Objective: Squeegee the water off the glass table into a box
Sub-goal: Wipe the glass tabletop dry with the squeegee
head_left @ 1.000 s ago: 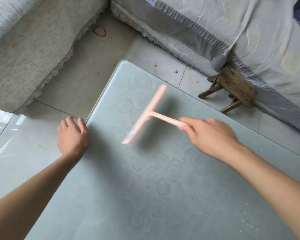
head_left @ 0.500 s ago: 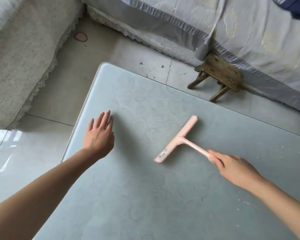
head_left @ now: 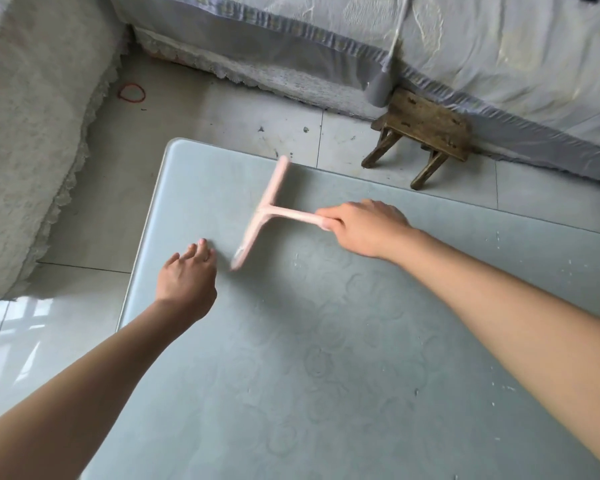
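The frosted glass table [head_left: 326, 393], embossed with roses, carries white flecks. Near its left edge is the left hand [head_left: 186, 278], fingers loosely together. Beyond it, the right hand [head_left: 364, 226] curls round the handle of a pale pink, T-shaped squeegee [head_left: 264, 211], which is blurred over the far corner.

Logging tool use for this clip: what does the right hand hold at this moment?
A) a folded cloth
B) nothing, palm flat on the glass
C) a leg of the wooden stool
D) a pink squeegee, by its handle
D: the right hand curls round the handle of the pink squeegee, whose blade lies over the glass table. The left hand holds nothing.
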Motion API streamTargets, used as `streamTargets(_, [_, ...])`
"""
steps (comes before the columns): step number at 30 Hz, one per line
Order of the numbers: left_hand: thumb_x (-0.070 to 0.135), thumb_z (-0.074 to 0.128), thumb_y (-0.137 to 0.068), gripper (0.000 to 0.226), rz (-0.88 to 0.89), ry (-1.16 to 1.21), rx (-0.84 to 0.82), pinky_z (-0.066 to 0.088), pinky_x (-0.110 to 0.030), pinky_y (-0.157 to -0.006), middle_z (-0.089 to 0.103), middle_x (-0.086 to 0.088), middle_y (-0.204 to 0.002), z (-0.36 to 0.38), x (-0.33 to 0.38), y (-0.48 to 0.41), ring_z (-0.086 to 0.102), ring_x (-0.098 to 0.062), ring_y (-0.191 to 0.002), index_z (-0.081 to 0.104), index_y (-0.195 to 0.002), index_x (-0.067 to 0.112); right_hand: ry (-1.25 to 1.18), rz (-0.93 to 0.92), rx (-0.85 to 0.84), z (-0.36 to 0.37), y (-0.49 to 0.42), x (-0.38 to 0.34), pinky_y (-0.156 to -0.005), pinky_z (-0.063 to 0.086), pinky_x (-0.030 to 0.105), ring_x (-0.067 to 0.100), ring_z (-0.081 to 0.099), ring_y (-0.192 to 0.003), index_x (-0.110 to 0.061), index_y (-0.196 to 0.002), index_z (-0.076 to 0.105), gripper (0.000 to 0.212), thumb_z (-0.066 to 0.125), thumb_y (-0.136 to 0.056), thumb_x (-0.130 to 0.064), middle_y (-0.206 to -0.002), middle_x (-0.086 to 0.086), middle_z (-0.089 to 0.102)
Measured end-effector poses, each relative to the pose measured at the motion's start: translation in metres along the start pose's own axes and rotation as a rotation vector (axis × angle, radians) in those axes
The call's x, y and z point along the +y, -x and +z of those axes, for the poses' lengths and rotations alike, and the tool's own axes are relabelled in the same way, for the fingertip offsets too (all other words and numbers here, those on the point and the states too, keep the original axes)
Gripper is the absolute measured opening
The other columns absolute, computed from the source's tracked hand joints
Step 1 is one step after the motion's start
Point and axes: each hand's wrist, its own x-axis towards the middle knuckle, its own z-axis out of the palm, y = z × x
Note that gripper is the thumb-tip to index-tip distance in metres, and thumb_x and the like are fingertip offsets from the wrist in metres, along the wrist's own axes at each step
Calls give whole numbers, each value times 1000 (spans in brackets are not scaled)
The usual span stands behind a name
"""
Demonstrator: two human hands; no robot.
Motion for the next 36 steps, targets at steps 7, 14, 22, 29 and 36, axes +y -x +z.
streamTargets(7, [-3, 34, -88, 68, -43, 82, -55, 45, -35, -93, -2, 1, -161, 6, -4, 13, 7, -18, -148, 15, -151, 15, 15, 256, -173, 32, 100, 82, -76, 48, 37, 33, 58, -97, -42, -115, 52, 26, 32, -99, -43, -111, 4, 64])
streamTargets(14, [-5, 34, -90, 64, -46, 90, -53, 42, -41, -98, 1, -2, -161, 2, 3, 11, 9, -22, -148, 17, -150, 10, 94, -20, -5, 27, 124, 2, -60, 30, 33, 32, 61, -89, -45, -132, 39, 33, 32, -100, -41, -99, 5, 65])
streamTargets(22, [-1, 32, -92, 63, -65, -25, -131, 23, -38, -114, -2, -5, -161, -2, 6, 7, 9, -23, -147, 11, -152, 10, 96, -36, 37, 75, 124, -17, -58, 31, 32, 33, 64, -86, -35, -129, 41, 29, 30, -102, -38, -92, 8, 66])
streamTargets(29, [10, 33, -92, 67, -123, -104, -266, 6, -45, -119, -10, -12, -159, -11, 21, 3, -4, -26, -148, 1, -151, 1, 233, 205, -106, 57, 182, 70, -67, 39, 32, 27, 62, -100, -41, -136, 39, 36, 27, -102, -38, -107, 1, 64])
streamTargets(36, [15, 41, -90, 79, 22, -206, -105, 12, -45, -118, -20, -19, -156, 3, 46, 25, -6, -30, -147, -9, -148, 0, 90, -123, -16, 63, 146, -43, -50, 18, 28, 32, 63, -92, -25, -130, 48, 34, 40, -98, -21, -101, 8, 65])
